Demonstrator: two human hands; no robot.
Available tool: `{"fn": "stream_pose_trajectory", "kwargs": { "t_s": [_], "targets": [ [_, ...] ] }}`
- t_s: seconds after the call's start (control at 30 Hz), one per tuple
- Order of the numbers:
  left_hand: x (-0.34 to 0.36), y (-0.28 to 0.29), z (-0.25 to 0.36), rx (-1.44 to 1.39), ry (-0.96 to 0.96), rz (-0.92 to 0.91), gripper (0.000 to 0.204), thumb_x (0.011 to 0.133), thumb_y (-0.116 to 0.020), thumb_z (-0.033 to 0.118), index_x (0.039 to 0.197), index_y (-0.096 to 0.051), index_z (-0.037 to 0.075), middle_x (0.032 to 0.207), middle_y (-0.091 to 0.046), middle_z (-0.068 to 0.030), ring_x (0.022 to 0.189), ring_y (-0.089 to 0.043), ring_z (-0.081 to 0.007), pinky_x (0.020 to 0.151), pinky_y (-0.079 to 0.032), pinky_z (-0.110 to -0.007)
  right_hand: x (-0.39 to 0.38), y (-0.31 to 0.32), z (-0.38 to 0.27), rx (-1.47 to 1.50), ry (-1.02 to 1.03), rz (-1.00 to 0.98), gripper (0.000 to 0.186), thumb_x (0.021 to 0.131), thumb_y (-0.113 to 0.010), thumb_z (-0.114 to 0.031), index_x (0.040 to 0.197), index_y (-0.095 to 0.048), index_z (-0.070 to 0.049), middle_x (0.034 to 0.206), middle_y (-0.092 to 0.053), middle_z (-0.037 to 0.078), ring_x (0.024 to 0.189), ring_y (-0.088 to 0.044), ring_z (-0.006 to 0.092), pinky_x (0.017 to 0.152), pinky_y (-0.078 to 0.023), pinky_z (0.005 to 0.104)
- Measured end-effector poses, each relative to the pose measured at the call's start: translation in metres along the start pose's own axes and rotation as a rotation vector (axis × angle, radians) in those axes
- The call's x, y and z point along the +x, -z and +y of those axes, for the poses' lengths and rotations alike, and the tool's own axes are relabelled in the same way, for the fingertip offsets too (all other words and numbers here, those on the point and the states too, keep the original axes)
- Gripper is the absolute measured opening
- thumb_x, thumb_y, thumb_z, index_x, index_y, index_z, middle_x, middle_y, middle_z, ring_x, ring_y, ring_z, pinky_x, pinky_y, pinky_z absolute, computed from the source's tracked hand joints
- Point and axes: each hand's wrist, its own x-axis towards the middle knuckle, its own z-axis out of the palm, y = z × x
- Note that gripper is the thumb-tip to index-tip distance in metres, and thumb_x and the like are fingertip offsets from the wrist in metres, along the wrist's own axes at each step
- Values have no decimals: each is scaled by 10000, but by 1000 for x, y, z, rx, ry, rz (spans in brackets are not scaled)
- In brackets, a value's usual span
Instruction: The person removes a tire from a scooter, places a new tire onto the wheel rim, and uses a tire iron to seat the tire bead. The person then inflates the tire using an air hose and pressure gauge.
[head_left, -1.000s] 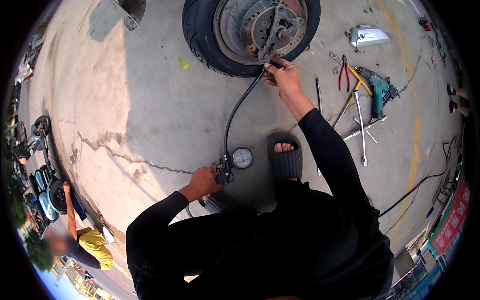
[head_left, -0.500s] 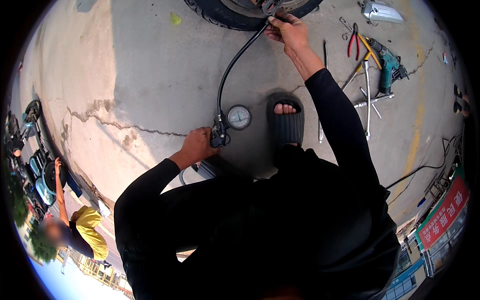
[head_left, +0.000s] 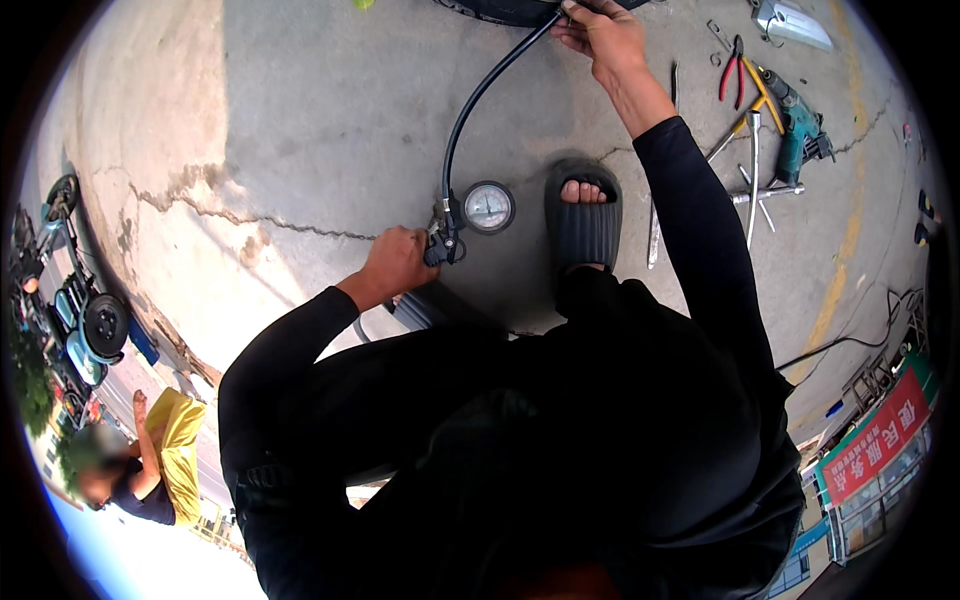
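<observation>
A tyre inflator with a round dial gauge [head_left: 488, 207] hangs over the concrete in front of me. My left hand [head_left: 398, 262] is closed round its black handle [head_left: 440, 248]. From the handle a black hose [head_left: 470, 105] curves up to the tyre [head_left: 500, 9], which is mostly cut off by the top edge. There my right hand [head_left: 607, 38] pinches the hose end at the wheel; the valve itself cannot be made out.
On the right lie red-handled pliers [head_left: 733, 74], a teal power drill [head_left: 797, 135], a cross wrench [head_left: 755, 170], and a long flat bar [head_left: 654, 235]. My sandalled foot [head_left: 584, 215] stands between my arms. A person in yellow shorts [head_left: 176, 440] and motorbikes [head_left: 95, 325] are far left.
The view has shifted, so the wheel sits higher and is more cut off. Both hands keep their hold. The gauge needle has swung. The person at left has drawn an arm back from a motorbike.
</observation>
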Motion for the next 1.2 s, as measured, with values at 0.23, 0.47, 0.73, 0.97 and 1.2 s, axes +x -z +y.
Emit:
{"fn": "stream_pose_trajectory", "kwargs": {
  "t_s": [0.23, 0.47, 0.73, 0.97, 1.2],
  "targets": [
    [-2, 7, -3, -90, -19, -8, 648, 687, -811, 278, 1149, -439, 15, 939, -635, -233, 820, -665, -406, 699, -561, -454, -23, -15, -9, -24, 14, 29, 415, 917, -679, -166, 1254, -501, 0, 920, -684, 104, 782, -708, 211, 668, -546, 290],
    [-5, 14, 7, -63, 79, -86, 755, 690, -829, 248, 1255, -379, 28, 1039, -589, -249, 891, -636, -445, 767, -537, -488, -44, -11, 19, 412, -260, -301, 473, 1046, -361, -433, 1266, -498, -37, 1269, -596, 171, 1196, -568, 276, 982, -446, 408],
    [1, 4, -10, -24, 40, -115, 829, 681, -834, 215, 1331, -352, 34, 935, -651, -240, 853, -656, -423, 744, -542, -466, -46, -13, 43, 665, -312, -482, 536, 1032, -325, -519, 1295, -507, -89, 1366, -551, 111, 1257, -522, 283, 1044, -418, 418],
    [7, -3, -20, 17, -99, -101, 867, 678, -836, 243, 1363, -345, 36, 891, -673, -195, 832, -671, -388, 720, -547, -462, -40, -3, 54, 610, -287, -407, 511, 1009, -411, -522, 1279, -523, -103, 1247, -608, 99, 1232, -532, 266, 1002, -447, 421],
    [-31, -20, -29, -6, 9, -261, 782, 672, -798, 186, 1326, -388, 61, 810, -674, -195, 819, -669, -400, 709, -541, -483, -91, -61, 61, 517, -477, -590, 457, 1027, -426, -474, 1260, -527, -94, 1214, -609, 112, 1188, -551, 240, 997, -442, 406]
  ]
}}
